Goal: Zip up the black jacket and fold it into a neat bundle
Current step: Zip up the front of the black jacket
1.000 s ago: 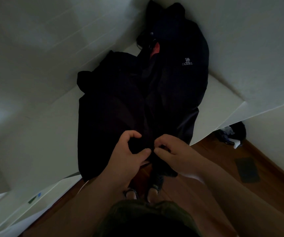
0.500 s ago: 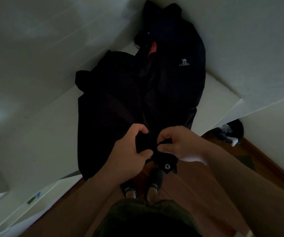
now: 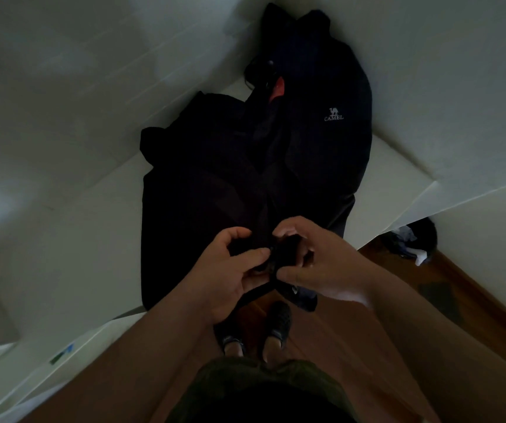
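Note:
The black jacket (image 3: 221, 178) lies spread on a white surface (image 3: 87, 239), collar toward the far corner, with a white CAMEL logo on its right chest and a red patch showing at the neck. Its front is open along the middle. My left hand (image 3: 230, 276) pinches the left bottom hem edge. My right hand (image 3: 315, 264) grips the right bottom edge close beside it. Both edges meet between my fingers at the near edge of the surface. The zipper parts are too dark to make out.
White walls close in behind and to the right of the jacket. A wooden floor (image 3: 474, 300) lies to the right, with a dark heap of items (image 3: 413, 239) by the wall. My feet in dark shoes (image 3: 279, 325) stand below the hem.
Both hands have lifted the two bottom hem edges and brought them closer together. The right hand has turned, fingers now curled over the fabric.

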### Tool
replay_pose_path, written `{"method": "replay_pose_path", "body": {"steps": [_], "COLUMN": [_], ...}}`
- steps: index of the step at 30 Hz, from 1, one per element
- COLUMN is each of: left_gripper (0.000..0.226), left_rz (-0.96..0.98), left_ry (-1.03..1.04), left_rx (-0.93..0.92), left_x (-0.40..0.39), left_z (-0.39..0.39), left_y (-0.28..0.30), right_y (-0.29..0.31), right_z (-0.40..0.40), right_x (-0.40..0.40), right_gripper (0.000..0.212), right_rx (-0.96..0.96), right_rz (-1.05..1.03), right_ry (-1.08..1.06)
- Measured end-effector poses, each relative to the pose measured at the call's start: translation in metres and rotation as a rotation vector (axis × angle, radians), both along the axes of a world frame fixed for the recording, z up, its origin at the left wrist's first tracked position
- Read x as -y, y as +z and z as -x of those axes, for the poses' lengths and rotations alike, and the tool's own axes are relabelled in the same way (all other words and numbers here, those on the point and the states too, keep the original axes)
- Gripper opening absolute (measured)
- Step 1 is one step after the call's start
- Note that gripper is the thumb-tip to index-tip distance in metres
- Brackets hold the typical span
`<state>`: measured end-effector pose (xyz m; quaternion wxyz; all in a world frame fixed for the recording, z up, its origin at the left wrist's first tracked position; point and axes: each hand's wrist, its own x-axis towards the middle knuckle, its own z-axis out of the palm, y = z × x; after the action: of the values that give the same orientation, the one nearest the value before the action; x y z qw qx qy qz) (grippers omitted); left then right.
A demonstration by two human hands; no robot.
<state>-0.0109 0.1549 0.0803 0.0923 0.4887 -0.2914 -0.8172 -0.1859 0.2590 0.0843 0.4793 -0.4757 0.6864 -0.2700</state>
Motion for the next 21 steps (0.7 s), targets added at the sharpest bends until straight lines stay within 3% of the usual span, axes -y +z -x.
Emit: {"method": "replay_pose_path", "body": {"steps": [2,4,7,11,14,18,21], "left_gripper": [0.041,0.042,0.044,0.044,0.044,0.048,0.05], "left_rz": [0.019,0.029,0.084,0.088,0.051,0.031,-0.013], "left_ry": [-0.004,-0.007,-0.029,-0.046,-0.04,-0.093,-0.087], "left_rx": [0.001,0.007,0.015,0.018,0.058,0.103,0.097], "left_x": [0.0,0.001,-0.001,-0.004,-0.008,-0.015,-0.014], "left_z": [0.0,0.0,-0.001,-0.001,-0.002,-0.012,-0.02], "left_y": [-0.002,-0.002,-0.002,-0.002,-0.003,0.0,0.0], "right_y": [0.0,-0.004,-0.007,-0.011,-0.017,-0.019,-0.018], "right_z": [-0.004,-0.01,-0.009,-0.007,-0.012,-0.012,-0.009], "right_x": [-0.003,-0.003,-0.002,-0.001,0.0,0.001,0.0], "right_gripper": [0.048,0.034,0.016,0.007,0.008,0.022,0.022], "right_rx": [-0.148,-0.277,-0.293,-0.296,-0.431,-0.279,-0.127], "right_rz": [0.074,0.183,0.269,0.237,0.241,0.156,0.08], "right_ry": [0.062,0.08,0.023,-0.027,-0.005,-0.074,-0.012]}}
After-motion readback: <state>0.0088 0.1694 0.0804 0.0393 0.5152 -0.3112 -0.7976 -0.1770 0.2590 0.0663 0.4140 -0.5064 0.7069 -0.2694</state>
